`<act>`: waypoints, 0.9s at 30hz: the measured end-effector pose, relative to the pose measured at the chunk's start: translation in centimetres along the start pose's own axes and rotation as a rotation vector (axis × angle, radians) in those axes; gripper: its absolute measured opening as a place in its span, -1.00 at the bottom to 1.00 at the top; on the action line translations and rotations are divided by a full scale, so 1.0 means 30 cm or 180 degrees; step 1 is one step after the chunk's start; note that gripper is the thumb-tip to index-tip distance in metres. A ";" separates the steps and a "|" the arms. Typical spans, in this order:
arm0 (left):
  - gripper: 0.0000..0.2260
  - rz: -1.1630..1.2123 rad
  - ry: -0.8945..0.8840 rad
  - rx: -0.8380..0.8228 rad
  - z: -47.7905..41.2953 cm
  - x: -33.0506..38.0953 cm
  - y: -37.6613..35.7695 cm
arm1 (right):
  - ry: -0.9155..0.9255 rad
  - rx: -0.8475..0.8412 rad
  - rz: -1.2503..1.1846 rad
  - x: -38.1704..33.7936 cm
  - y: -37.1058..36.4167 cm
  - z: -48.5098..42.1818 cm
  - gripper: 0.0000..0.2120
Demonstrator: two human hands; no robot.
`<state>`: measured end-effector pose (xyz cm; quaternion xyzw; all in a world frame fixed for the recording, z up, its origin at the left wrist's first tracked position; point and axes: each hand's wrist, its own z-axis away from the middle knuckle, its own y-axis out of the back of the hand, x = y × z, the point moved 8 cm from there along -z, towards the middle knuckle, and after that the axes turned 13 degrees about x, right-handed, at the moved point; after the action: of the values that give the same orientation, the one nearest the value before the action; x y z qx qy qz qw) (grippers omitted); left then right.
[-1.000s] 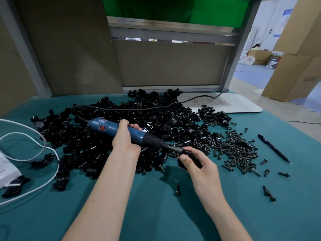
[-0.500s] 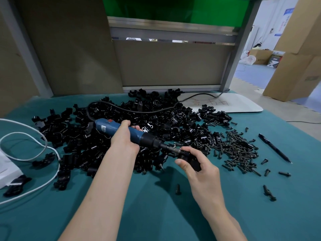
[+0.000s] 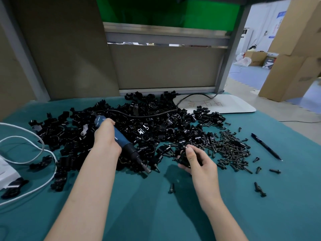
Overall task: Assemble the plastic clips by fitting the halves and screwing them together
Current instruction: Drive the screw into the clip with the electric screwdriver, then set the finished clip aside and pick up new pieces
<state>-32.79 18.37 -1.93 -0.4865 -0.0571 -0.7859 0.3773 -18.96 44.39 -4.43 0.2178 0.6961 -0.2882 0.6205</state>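
Head camera looks down on a table with a teal cloth (image 3: 139, 214). At nine o'clock, by the left edge, a white cable (image 3: 22, 136) makes loops on the cloth. From ten to twelve o'clock spreads a big heap of black clip halves (image 3: 165, 122). The left hand (image 3: 106, 138) is over this heap, with its fingers closed around a blue electric screwdriver (image 3: 119, 138). The tool is tilted and its bit (image 3: 147, 170) points to five o'clock, low over the cloth; I cannot tell if it touches. Its black cord (image 3: 147, 116) goes over the heap toward one o'clock.

Just right of the centre, the right hand (image 3: 201, 164) grips one black clip (image 3: 182, 160), fingers curled under it and the thumb on top. The clip is apart from the bit, at three o'clock of it. One loose screw (image 3: 171, 188) lies on the cloth at six o'clock of the clip. At three o'clock is a heap of black screws (image 3: 231, 148), touching the heap of halves. Further right, a dark pen (image 3: 266, 146) lies alone. At one o'clock, a white board (image 3: 231, 106) rests at the far table edge.
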 end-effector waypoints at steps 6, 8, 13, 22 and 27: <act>-0.67 -0.0674 -0.2104 -0.0246 0.198 0.108 -0.005 | -0.0272 0.0074 -0.0349 -0.002 0.011 0.006 -0.71; -0.81 -0.1167 -0.2400 -0.0968 0.318 0.033 -0.033 | -0.0262 0.0061 -0.0375 -0.008 0.020 0.011 -0.71; -0.92 -0.2386 -0.2856 -0.2275 0.540 -0.276 -0.051 | -0.0043 0.0177 -0.0239 -0.033 0.068 0.042 -0.58; -0.79 -0.2879 -0.3375 -0.3357 0.917 -0.491 -0.109 | 0.0985 0.0541 0.0724 -0.205 0.510 0.163 -0.71; -0.76 -0.2423 -0.3383 -0.4217 1.306 -0.693 -0.193 | 0.1458 0.1362 0.1428 -0.364 0.947 0.241 -0.66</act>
<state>-3.23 51.55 3.26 -0.8472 0.0821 -0.4031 -0.3363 6.62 61.12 2.18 0.5480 0.6759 -0.2279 0.4370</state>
